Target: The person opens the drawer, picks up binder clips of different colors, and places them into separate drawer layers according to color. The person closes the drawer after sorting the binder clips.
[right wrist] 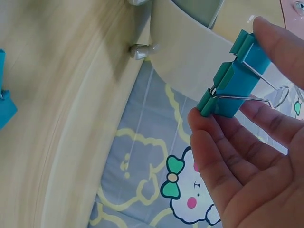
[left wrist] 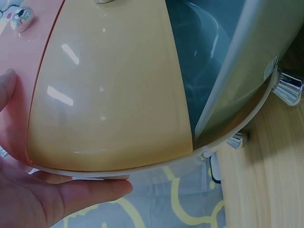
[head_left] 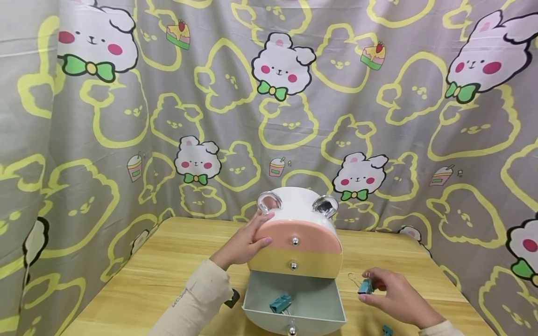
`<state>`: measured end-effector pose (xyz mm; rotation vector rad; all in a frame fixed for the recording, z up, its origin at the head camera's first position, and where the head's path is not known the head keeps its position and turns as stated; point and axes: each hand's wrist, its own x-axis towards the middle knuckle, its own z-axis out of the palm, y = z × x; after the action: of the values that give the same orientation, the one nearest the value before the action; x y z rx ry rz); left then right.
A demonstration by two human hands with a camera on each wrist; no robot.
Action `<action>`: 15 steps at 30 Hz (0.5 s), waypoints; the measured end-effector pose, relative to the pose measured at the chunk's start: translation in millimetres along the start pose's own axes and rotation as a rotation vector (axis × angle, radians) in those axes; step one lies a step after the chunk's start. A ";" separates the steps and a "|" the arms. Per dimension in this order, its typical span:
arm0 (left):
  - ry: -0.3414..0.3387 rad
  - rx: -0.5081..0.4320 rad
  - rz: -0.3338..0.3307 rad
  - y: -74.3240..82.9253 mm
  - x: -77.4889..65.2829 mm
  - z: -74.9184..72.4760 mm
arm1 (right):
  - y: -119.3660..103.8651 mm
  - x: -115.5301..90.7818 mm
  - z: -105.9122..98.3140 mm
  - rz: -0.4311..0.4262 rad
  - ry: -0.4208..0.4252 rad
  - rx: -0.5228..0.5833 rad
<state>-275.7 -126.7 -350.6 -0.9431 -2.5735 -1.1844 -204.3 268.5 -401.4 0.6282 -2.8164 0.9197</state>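
A small desktop drawer box [head_left: 300, 203] has a white top with silvery ears, and pink [head_left: 277, 233], yellow [head_left: 315, 263] and grey-green drawers. The bottom drawer [head_left: 313, 298] is pulled out, with a teal binder clip [head_left: 280, 303] lying inside. My left hand [head_left: 245, 240] rests on the box's upper left side, fingers up by the ear and thumb against the pink front. To the right of the open drawer, my right hand [head_left: 397, 294] pinches another teal binder clip [right wrist: 242, 76] between thumb and fingertips, its wire handles spread.
A further teal clip [head_left: 387, 330] lies on the wooden table [head_left: 180, 261] near the front right. By the left sleeve is a small dark object [head_left: 232, 298]. A patterned curtain [head_left: 235, 121] hangs behind the table and along both sides.
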 end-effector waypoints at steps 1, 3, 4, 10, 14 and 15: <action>0.001 -0.001 -0.002 0.0 0.0 0.1 | -0.7 0.1 0.1 -0.001 -0.001 -0.001; 0.002 -0.006 -0.007 0.1 -0.2 0.2 | -2.3 0.1 0.2 0.000 -0.004 -0.001; 0.003 -0.007 -0.008 0.1 -0.2 0.2 | -3.1 0.1 0.3 0.000 -0.005 -0.001; 0.002 0.001 -0.005 -1.1 0.2 0.3 | -7.9 0.9 0.1 -0.001 -0.020 0.016; 0.000 -0.001 -0.006 -0.9 0.0 0.0 | -10.3 1.6 1.2 -0.025 -0.017 0.021; 0.000 -0.001 -0.006 -1.0 0.0 0.0 | -10.4 1.7 1.7 -0.035 -0.015 0.021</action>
<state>-276.3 -127.1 -351.2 -0.9361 -2.5785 -1.1870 -201.5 259.3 -396.8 0.6875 -2.8028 0.9434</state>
